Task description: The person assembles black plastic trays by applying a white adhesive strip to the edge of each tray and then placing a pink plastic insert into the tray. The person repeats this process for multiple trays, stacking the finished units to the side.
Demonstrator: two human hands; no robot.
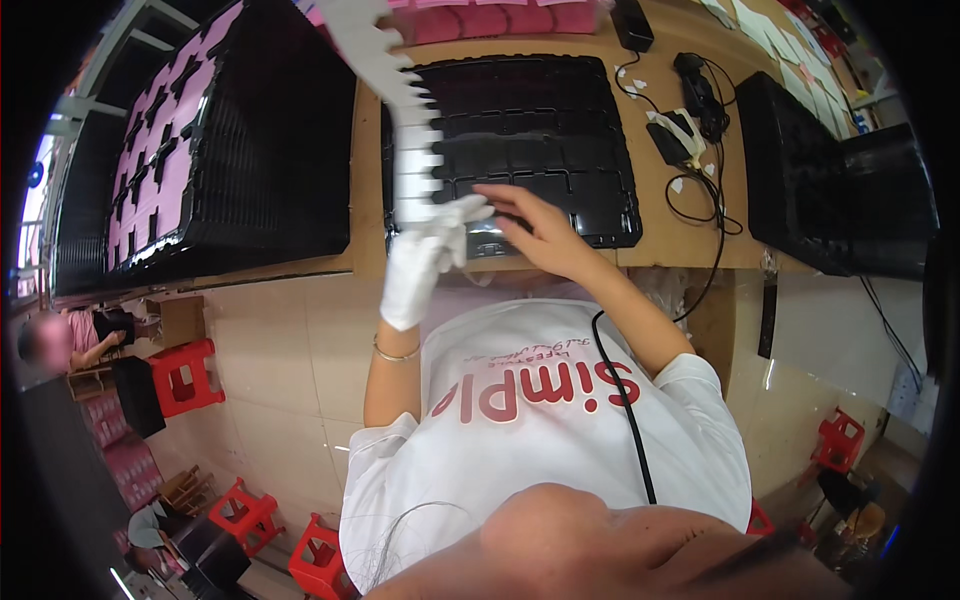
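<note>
A white glove covers my left hand (422, 262), whose fingers are closed at the near end of a long white strip with a notched right edge (414, 150). The strip runs up and away past the top of the view, slightly blurred. My bare right hand (540, 228) is just right of the glove, thumb and forefinger apart, with the forefinger's tip close to the gloved fingers. Whether they touch I cannot tell. Below both hands a black plastic tray (520, 140) with moulded compartments lies on the brown tabletop (665, 225).
A tall stack of black trays (285, 150), pink pieces on top, stands left. Pink packs (500, 22) lie along the back. At right are a black device with cables (700, 95) and black bins (810, 180). Red stools (185, 378) and other people (85, 340) are behind.
</note>
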